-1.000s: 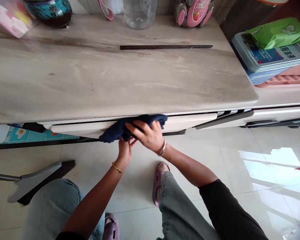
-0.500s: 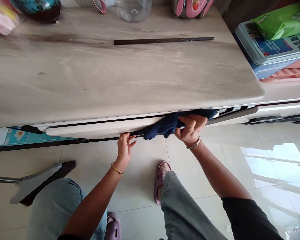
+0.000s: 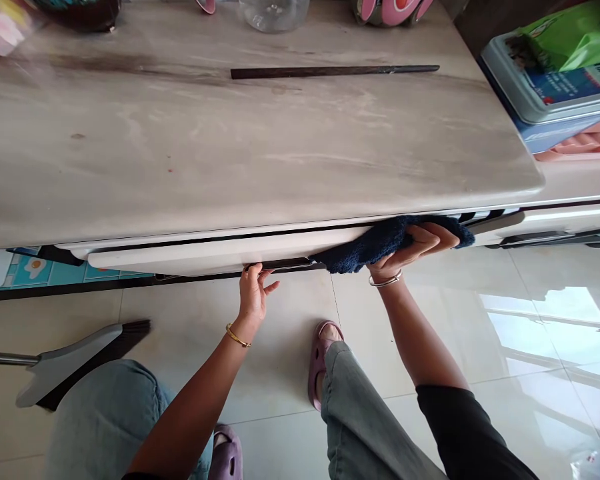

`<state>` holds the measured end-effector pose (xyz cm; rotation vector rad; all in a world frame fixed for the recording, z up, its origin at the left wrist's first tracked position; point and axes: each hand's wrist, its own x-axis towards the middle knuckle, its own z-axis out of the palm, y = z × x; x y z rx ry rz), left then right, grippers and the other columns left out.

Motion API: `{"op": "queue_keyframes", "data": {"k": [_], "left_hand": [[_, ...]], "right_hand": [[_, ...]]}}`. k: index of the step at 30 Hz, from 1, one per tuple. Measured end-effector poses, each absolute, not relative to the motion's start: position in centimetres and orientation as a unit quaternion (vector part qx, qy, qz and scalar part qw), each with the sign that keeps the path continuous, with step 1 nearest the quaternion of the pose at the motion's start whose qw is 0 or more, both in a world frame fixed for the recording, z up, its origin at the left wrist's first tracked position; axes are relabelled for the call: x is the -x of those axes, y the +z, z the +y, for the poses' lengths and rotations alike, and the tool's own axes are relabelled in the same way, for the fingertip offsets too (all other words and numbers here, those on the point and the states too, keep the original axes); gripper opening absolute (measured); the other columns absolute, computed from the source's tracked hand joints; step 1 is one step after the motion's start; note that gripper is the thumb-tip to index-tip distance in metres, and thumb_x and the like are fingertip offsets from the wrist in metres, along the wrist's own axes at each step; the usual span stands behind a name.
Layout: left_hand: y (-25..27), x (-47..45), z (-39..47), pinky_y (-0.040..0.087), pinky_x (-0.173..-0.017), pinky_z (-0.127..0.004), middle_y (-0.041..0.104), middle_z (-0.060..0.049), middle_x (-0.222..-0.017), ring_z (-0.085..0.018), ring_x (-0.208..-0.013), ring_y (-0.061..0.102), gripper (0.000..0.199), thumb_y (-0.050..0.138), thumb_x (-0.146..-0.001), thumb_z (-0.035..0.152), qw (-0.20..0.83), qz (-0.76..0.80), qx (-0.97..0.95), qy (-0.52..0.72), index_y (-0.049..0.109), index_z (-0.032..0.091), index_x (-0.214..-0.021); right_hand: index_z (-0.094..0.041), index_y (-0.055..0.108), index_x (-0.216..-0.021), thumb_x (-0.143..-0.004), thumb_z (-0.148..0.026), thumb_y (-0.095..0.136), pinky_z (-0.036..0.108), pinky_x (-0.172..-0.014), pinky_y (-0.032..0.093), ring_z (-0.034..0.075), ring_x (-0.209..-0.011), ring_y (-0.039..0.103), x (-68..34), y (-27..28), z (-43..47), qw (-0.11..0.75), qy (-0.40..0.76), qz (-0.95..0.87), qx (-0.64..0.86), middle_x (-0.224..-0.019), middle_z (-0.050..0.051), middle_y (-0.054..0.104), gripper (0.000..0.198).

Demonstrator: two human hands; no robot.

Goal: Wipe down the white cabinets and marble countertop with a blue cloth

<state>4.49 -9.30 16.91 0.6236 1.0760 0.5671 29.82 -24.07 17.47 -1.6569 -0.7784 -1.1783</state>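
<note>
A dark blue cloth lies along the top edge of a white drawer front, below the countertop's edge. My right hand is closed over the cloth and presses it against the drawer front's right part. My left hand has its fingertips hooked on the black drawer handle, its other fingers loosely curled. The drawer stands slightly out from the counter, with a dark gap above it. Part of my right palm is hidden by the cloth.
On the marbled countertop lies a dark stick, with a clear jar behind it. A tin box with a green packet sits at right. A broom lies at lower left, beside my knee.
My right hand and the cloth have slid to the right along the drawer front, baring more of the black handle. My left hand stays at the handle. The view has shifted slightly.
</note>
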Motion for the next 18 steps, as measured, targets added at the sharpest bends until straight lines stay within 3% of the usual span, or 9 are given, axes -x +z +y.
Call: {"op": "queue_keyframes", "data": {"k": [4,9,15,18], "left_hand": [[16.8,-4.5,-9.3,0.054,-0.066,-0.024,0.052,0.002,-0.093,-0.017,-0.099,0.066,0.038,0.076,-0.070,0.044,0.772,0.502,-0.291,0.259,0.052,0.022,-0.090],[16.7,-4.8,-9.4,0.051,-0.067,-0.023,0.057,0.001,-0.095,-0.016,-0.098,0.065,0.040,0.077,-0.068,0.045,0.769,0.507,-0.288,0.262,0.053,0.023,-0.090],[16.3,-5.3,-10.0,0.050,-0.066,-0.020,0.061,0.000,-0.097,-0.015,-0.094,0.062,0.038,0.073,-0.070,0.047,0.760,0.505,-0.287,0.293,0.053,0.024,-0.092],[15.7,-5.4,-10.3,0.051,-0.069,-0.022,0.063,-0.001,-0.097,-0.016,-0.097,0.062,0.035,0.070,-0.075,0.049,0.753,0.499,-0.304,0.303,0.054,0.025,-0.095]], "right_hand": [[-0.021,0.055,-0.094,-0.091,-0.057,0.047,0.056,-0.091,0.040,0.030,-0.098,0.044,-26.2,18.0,-21.6,0.470,-0.442,-0.325,0.691,-0.098,0.010,0.037,0.037],[-0.020,0.065,-0.100,-0.092,-0.044,0.050,0.048,-0.090,0.041,0.027,-0.094,0.049,-21.9,18.6,-18.8,0.395,-0.458,-0.371,0.705,-0.100,0.011,0.047,0.030],[-0.023,0.072,-0.100,-0.093,-0.046,0.052,0.045,-0.092,0.037,0.029,-0.102,0.053,-19.1,18.7,-17.2,0.309,-0.388,-0.468,0.732,-0.099,0.012,0.062,0.032],[-0.025,0.073,-0.112,-0.097,-0.046,0.053,0.038,-0.085,0.036,0.027,-0.108,0.055,-17.7,18.5,-16.2,0.289,-0.317,-0.543,0.722,-0.106,0.010,0.069,0.032]]}}
